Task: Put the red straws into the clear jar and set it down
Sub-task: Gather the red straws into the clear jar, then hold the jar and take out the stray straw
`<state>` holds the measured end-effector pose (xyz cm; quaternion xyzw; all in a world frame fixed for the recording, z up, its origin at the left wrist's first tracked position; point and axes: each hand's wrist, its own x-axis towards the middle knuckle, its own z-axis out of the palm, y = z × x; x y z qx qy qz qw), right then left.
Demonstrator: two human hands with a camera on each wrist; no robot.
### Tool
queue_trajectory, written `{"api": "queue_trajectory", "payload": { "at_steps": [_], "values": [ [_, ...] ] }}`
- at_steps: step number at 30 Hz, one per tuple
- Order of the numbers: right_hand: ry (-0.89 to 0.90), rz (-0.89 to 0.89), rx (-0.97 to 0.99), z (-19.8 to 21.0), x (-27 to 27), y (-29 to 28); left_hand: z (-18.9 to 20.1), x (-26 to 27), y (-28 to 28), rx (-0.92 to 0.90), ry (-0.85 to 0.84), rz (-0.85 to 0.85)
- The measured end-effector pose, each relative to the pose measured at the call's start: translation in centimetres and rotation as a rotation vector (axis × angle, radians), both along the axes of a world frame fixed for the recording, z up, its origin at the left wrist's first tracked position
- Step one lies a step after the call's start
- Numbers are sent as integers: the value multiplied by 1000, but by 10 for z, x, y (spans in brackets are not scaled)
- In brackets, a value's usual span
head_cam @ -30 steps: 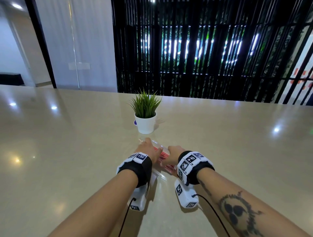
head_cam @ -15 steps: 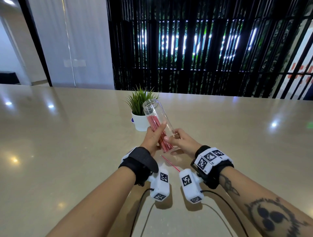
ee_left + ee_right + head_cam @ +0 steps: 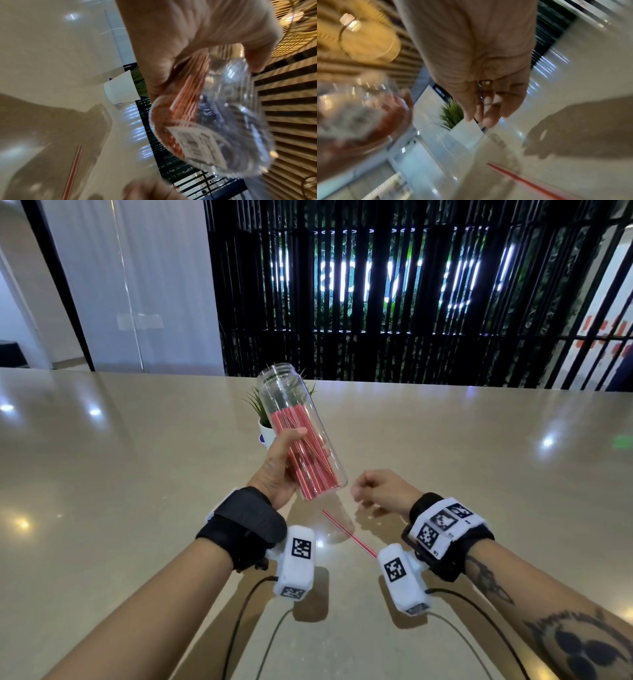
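My left hand (image 3: 279, 470) grips a clear jar (image 3: 301, 433) above the table, tilted with its open mouth up and away from me. Several red straws (image 3: 310, 463) lie bunched inside, down against its base. In the left wrist view the jar (image 3: 223, 121) shows its bottom and a white label, with my fingers (image 3: 188, 40) wrapped round it. My right hand (image 3: 376, 487) hovers just right of the jar's base, fingers loosely curled, holding nothing. One red straw (image 3: 347, 537) lies on the table between my wrists, and also shows in the right wrist view as a blurred red straw (image 3: 522, 180).
A small green plant in a white pot (image 3: 265, 426) stands just behind the jar. The glossy beige table (image 3: 137, 474) stretches wide on both sides. A black slatted screen (image 3: 376, 302) rises behind the table's far edge.
The jar went from lying on the table under both hands to held up and tilted in my left hand. My right hand let go of it and drew back to the right.
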<state>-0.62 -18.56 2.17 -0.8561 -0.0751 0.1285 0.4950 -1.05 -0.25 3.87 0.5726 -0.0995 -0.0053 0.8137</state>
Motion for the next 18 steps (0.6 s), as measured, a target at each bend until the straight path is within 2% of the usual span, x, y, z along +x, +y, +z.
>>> {"api": "queue_trajectory", "payload": {
  "at_steps": [3,6,9,18],
  "values": [
    [18,54,-462,-15,1,0,10,-7,4,68,17,-81],
    [2,121,-723,-20,-2,8,13,-12,6,181,66,-186],
    [-23,122,-805,-23,-2,15,7,-14,7,244,104,-223],
    [-88,131,-841,-33,4,26,-12,-21,8,303,147,-220]
  ]
}}
